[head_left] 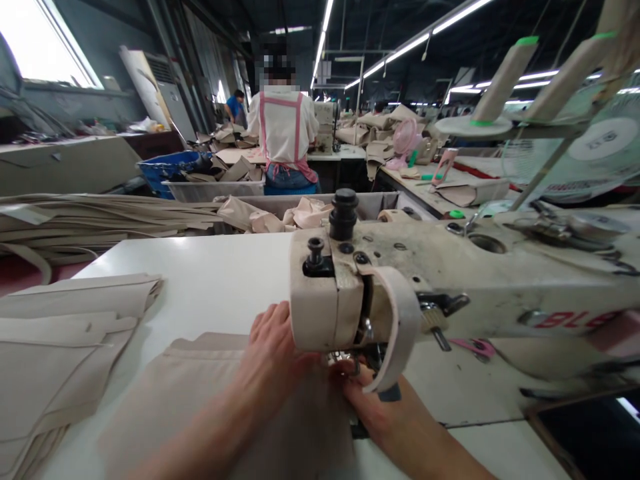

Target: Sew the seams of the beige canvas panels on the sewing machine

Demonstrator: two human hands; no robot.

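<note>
Head view: the left hand (267, 360) lies curled on a beige fabric panel (185, 400), just beside the industrial sewing machine head (450, 280). The right hand (380, 410) reaches beneath that head, its fingers partly hidden, so whether either hand grips cannot be told. The panel sits at the needle area, lower middle of the frame. A stack of folded beige panels (60, 347) lies at lower left on the white worktable (175, 267), and bundled beige strips (90, 220) lie beyond it.

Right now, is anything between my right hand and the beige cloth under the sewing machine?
Nothing visible is. The right hand seems to rest directly on the beige cloth. A curved pale strip hangs from the sewing machine just above the fingers, but it does not lie between them and the cloth.
</note>
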